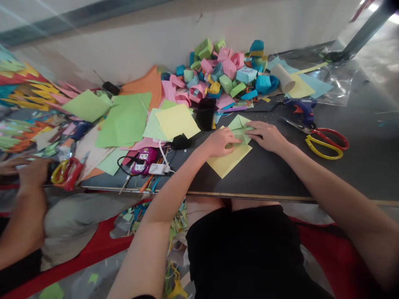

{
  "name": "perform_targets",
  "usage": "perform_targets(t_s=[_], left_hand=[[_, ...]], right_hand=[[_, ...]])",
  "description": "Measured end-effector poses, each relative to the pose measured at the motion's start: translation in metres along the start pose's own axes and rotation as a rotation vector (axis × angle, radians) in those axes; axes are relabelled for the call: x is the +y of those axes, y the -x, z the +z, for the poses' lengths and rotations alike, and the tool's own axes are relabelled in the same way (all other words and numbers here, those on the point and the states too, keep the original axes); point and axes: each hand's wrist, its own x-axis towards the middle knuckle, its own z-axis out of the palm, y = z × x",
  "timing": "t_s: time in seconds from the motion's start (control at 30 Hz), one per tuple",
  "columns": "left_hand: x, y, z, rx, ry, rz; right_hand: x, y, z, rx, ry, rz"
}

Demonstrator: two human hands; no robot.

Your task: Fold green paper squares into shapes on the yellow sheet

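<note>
On the dark table in front of me lies a light green sheet of paper (pixel 239 121), partly folded, with raised flaps. Beneath it, turned like a diamond, is a yellow sheet of paper (pixel 229 162). My left hand (pixel 220 142) comes in over the left side of both sheets, its fingers bent and holding the green paper's lower left part. From the right, my right hand (pixel 265 135) has its fingertips closed on the green paper's right edge. The fingers hide part of the folds.
Scissors (pixel 327 143) and a blue glue gun (pixel 301 109) lie right. Behind is a heap of folded paper pieces (pixel 229 70), with a black phone (pixel 205 113) before it. Left are loose sheets (pixel 124 116), a purple power strip (pixel 145 160) and another person's hand (pixel 33 168).
</note>
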Motion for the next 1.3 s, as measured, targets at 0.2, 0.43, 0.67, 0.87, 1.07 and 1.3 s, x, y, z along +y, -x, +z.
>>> perform_targets(t_s=[0.2, 0.43, 0.67, 0.87, 1.07, 1.3], left_hand=[[0.016, 0.004, 0.015, 0.067, -0.147, 0.13], [0.022, 0.012, 0.019, 0.082, -0.277, 0.121], [-0.001, 0.013, 0.012, 0.098, -0.178, 0.136], [-0.018, 0.008, 0.007, 0.12, -0.103, 0.102], [-0.011, 0.012, 0.014, 0.207, -0.028, 0.055], [0.003, 0.021, 0.021, 0.193, -0.047, 0.044]], right_hand=[[0.0, 0.003, 0.0, -0.013, -0.013, 0.006], [0.002, 0.002, -0.001, -0.02, -0.038, 0.021], [0.001, 0.005, -0.013, -0.004, -0.08, 0.042], [-0.003, 0.01, -0.021, -0.06, -0.188, -0.022], [-0.007, -0.004, -0.025, -0.205, -0.174, -0.107], [0.0, -0.018, -0.033, -0.335, -0.357, 0.023]])
